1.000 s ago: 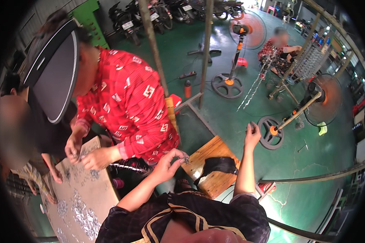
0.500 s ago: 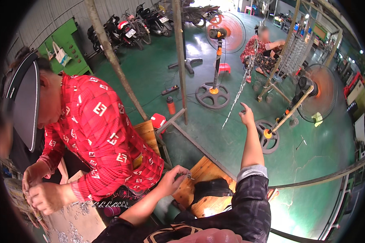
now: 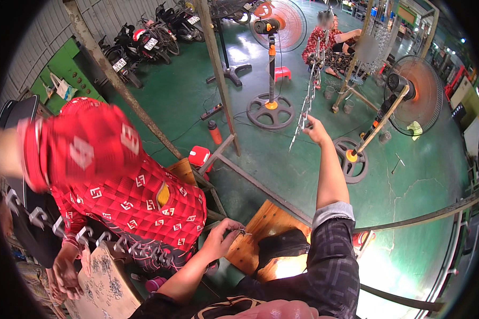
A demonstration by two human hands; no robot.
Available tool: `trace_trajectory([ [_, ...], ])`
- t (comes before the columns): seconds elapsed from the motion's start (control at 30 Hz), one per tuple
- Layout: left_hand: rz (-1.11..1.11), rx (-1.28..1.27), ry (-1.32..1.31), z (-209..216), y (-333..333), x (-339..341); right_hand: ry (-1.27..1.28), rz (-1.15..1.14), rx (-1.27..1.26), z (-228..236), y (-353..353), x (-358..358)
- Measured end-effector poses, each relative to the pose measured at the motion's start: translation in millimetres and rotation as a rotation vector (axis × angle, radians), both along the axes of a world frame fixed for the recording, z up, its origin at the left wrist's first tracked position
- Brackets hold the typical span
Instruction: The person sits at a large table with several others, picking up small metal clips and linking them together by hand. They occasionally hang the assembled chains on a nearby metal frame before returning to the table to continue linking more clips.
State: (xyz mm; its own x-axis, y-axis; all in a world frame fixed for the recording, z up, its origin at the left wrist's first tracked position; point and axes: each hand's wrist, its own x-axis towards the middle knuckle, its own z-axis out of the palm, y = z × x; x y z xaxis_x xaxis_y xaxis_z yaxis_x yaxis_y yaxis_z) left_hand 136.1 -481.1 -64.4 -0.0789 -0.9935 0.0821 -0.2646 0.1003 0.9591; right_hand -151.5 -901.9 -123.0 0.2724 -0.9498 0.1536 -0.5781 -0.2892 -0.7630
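My left hand (image 3: 222, 238) is closed in a pinch on several small metal pieces (image 3: 244, 232), whose thin ends stick out past my fingertips. Stretched out ahead, my right hand (image 3: 316, 131) has its thumb and fingers bent at the lower part of a hanging chain of metal hooks (image 3: 310, 95), and appears to grip its edge. That chain hangs from above and tapers to a point below my fingers. On the left, another row of metal hooks (image 3: 85, 234) runs across in front of a co-worker's red patterned shirt (image 3: 138, 186).
A board (image 3: 98, 287) with scattered small metal parts lies at lower left, beside co-workers' hands. Below my arms is a wooden bench (image 3: 271, 212) with a black bag (image 3: 282, 247). A metal frame bar (image 3: 261, 186), standing fans (image 3: 271, 64) and a red stool (image 3: 283, 73) are ahead.
My right hand has reached the hanging chain, and its outstretched finger has bent in. The co-worker in red has raised an arm across the body. My view has shifted slightly.
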Motion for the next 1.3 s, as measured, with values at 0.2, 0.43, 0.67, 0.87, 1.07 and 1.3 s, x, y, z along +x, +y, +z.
trace_trajectory([
  [0.2, -0.025, 0.007, -0.011, -2, -3, -2, -0.243, 0.337, 0.276, -2, 25, -4],
  [0.43, -0.145, 0.005, 0.035, -13, -42, -22, 0.001, -0.018, 0.144, 45, 97, -1],
  [0.67, -0.135, -0.109, 0.026, -33, -129, -83, 0.100, -0.087, 0.058, 51, 136, -17],
  [0.87, -0.032, -0.219, 0.018, -43, -181, -130, 0.027, -0.037, 0.112, 67, 166, -26],
  [1.07, -0.011, -0.350, -0.122, -39, -197, -143, 0.100, 0.002, 0.110, 78, 179, -26],
  [1.3, 0.060, -0.240, -0.183, -48, -202, -146, 0.200, -0.060, 0.034, 82, 191, -13],
])
